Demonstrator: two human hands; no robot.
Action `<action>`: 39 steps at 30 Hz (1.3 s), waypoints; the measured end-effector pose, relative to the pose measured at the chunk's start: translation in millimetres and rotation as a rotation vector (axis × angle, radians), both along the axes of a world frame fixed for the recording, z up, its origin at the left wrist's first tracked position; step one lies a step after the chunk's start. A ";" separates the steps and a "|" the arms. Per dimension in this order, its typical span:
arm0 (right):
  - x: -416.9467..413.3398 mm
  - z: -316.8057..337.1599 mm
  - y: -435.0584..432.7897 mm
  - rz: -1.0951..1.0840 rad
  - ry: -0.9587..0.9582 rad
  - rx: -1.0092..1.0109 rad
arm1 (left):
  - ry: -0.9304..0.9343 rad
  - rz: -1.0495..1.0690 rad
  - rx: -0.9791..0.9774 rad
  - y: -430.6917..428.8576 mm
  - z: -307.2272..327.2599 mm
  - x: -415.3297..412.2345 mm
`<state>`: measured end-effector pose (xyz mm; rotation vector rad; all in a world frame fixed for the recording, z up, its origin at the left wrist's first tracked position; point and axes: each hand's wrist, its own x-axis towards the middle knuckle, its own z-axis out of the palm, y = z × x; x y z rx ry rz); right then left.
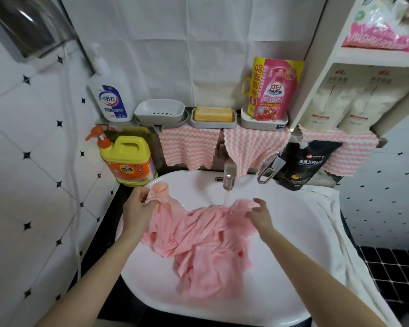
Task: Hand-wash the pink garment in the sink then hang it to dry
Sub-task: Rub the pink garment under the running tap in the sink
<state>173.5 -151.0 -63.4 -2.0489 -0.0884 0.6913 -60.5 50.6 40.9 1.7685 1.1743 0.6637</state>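
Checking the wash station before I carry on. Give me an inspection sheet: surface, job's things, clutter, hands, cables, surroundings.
Surface: sink, tap running.
Job's things: pink garment lies in the sink under the stream.
Clutter: yellow jug, soap bar, pink pouch, black pouch, white towel on right rim.
Hands: left hand grips a garment corner; right hand open over the garment.
Cables: white hose down left wall.
Surroundings: tiled walls, striped cloths behind the tap.
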 end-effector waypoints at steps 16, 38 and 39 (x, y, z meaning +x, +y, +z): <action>-101.1 -65.9 19.0 0.915 -0.363 -0.641 | -0.004 -0.077 0.050 -3.5 16.6 -5.6; -102.8 -92.7 6.1 1.125 -0.307 -0.672 | 0.035 -0.063 0.027 -14.1 7.8 7.6; -103.7 -91.9 8.2 1.127 -0.297 -0.695 | 0.041 -0.063 0.032 -15.0 8.8 7.9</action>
